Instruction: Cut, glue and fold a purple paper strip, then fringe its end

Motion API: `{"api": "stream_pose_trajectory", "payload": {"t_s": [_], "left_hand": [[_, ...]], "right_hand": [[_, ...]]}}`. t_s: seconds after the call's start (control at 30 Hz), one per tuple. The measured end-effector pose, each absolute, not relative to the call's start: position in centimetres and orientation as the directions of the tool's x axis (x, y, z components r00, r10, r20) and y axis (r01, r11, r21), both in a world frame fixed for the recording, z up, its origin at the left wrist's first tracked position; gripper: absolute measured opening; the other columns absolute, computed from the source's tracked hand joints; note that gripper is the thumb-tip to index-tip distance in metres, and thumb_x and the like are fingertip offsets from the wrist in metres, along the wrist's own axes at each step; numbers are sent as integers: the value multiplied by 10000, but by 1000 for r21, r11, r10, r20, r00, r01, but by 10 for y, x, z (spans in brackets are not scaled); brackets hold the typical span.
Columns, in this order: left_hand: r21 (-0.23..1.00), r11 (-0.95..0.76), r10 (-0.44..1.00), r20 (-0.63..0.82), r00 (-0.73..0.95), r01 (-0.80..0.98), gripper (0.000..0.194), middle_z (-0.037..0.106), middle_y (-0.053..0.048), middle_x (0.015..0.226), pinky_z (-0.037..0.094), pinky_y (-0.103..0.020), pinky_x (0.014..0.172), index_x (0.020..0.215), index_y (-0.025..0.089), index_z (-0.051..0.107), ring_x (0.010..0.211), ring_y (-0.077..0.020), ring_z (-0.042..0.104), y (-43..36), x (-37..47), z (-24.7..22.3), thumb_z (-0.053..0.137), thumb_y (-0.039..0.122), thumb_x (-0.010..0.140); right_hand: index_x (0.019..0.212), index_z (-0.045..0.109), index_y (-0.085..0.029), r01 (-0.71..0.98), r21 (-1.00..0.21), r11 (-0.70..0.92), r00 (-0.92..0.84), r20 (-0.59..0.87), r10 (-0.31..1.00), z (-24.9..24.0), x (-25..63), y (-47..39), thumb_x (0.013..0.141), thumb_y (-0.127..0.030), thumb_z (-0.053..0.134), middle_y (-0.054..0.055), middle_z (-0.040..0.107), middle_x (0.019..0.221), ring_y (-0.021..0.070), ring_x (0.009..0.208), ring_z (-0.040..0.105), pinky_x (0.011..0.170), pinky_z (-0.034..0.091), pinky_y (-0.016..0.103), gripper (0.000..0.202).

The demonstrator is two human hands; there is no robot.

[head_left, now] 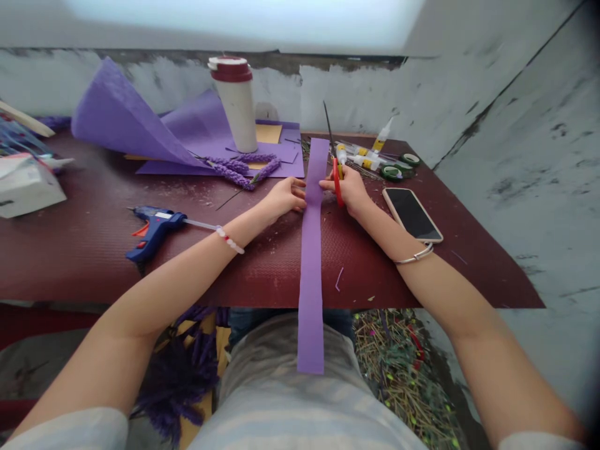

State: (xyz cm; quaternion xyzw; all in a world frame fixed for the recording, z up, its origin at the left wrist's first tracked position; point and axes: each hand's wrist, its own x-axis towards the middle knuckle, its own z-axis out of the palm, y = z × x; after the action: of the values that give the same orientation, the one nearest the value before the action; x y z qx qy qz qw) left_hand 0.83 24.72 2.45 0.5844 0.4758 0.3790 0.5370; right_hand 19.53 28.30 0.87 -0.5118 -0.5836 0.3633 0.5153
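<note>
Left hand [287, 195] is mid-frame, fingers curled in at the left edge of a long purple strip [312, 244]; can't really tell if it's pinching it or just touching. Right hand [351, 190] is just right of it, closed around red-handled scissors [338, 182], blades pointing up, with a fingertip at the strip's right edge. The strip itself runs down the center of the frame, its lower end past the tabletop [262, 269] edge, over the person's shirt [276, 406].

There's a tiny purple scrap [338, 279] below the right hand, and a phone [413, 214] lies by that forearm. Left of center is a blue glue gun [154, 231], near the left forearm. Fuzzy purple stems [244, 170] sit above the left hand, then a lidded cup [238, 109] and big purple sheets [124, 119] toward the upper left. Upper right has little bottles [382, 135] and green tape rolls [391, 172]. White box [28, 187] at far left, and a heap of thin stems [398, 375] at lower right.
</note>
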Motion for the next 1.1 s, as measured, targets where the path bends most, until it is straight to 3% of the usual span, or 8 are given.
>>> {"api": "stream_pose_trajectory", "payload": {"t_s": [0.47, 0.6, 0.67, 0.7, 0.77, 0.83, 0.93, 1.1], "left_hand": [[937, -111, 970, 28, 243, 332, 193, 693, -63, 889, 556, -309, 733, 985, 133, 599, 777, -167, 679, 251, 6, 20, 559, 14, 838], [868, -280, 956, 214, 201, 411, 284, 653, -89, 1122, 517, -361, 939, 1036, 159, 620, 1008, -202, 640, 245, -7, 33, 545, 6, 809], [719, -513, 849, 343, 403, 470, 293, 640, -78, 1127, 495, -360, 963, 994, 164, 659, 1016, -210, 618, 237, -15, 45, 566, 7, 765], [633, -638, 736, 334, 589, 439, 287, 649, -64, 1081, 500, -348, 932, 989, 171, 676, 984, -206, 619, 232, -18, 50, 565, 24, 769], [608, -740, 449, 126, 885, 289, 327, 661, -42, 1116, 484, -328, 973, 1095, 205, 700, 1066, -212, 609, 222, -22, 60, 599, 87, 807], [627, -742, 255, -63, 965, 237, 392, 651, -28, 1154, 438, -332, 1062, 1183, 247, 702, 1152, -227, 574, 214, -22, 63, 686, 164, 800], [591, -741, 263, -182, 948, 319, 457, 596, -36, 1168, 416, -342, 1070, 1203, 262, 711, 1153, -248, 548, 212, -21, 61, 781, 240, 752], [586, -730, 275, -218, 936, 351, 397, 578, -32, 1096, 417, -301, 992, 1154, 250, 723, 1069, -225, 551, 216, -17, 54, 796, 284, 766]], "right_hand": [[752, 498, -233, 280, -940, 194, 44, 214, 976, 9, 195, 283, 629, -187, 809, -48, 545, 741, 169, 726, 529, 790, 493, 362, 337], [758, 500, -233, 294, -936, 195, 36, 215, 976, 8, 195, 283, 638, -189, 809, -45, 535, 748, 178, 743, 531, 809, 499, 377, 334], [765, 505, -233, 302, -932, 200, 33, 220, 975, 8, 195, 282, 638, -189, 808, -40, 546, 766, 183, 758, 538, 829, 500, 388, 332], [769, 507, -232, 308, -930, 202, 32, 222, 974, 9, 195, 282, 639, -189, 806, -36, 554, 777, 186, 765, 543, 837, 500, 393, 329], [776, 514, -232, 319, -926, 204, 27, 224, 974, 9, 194, 282, 636, -189, 803, -30, 569, 794, 190, 770, 551, 845, 501, 400, 324], [784, 518, -231, 334, -920, 203, 18, 222, 975, 9, 194, 282, 631, -197, 803, -24, 585, 805, 191, 767, 558, 842, 504, 402, 325], [796, 520, -229, 370, -906, 204, 4, 221, 975, 9, 195, 281, 623, -216, 804, -22, 597, 813, 188, 765, 565, 834, 507, 394, 333], [809, 526, -224, 484, -853, 197, -21, 214, 977, 13, 193, 278, 633, -268, 801, -18, 623, 829, 193, 782, 581, 808, 499, 372, 329]]}}
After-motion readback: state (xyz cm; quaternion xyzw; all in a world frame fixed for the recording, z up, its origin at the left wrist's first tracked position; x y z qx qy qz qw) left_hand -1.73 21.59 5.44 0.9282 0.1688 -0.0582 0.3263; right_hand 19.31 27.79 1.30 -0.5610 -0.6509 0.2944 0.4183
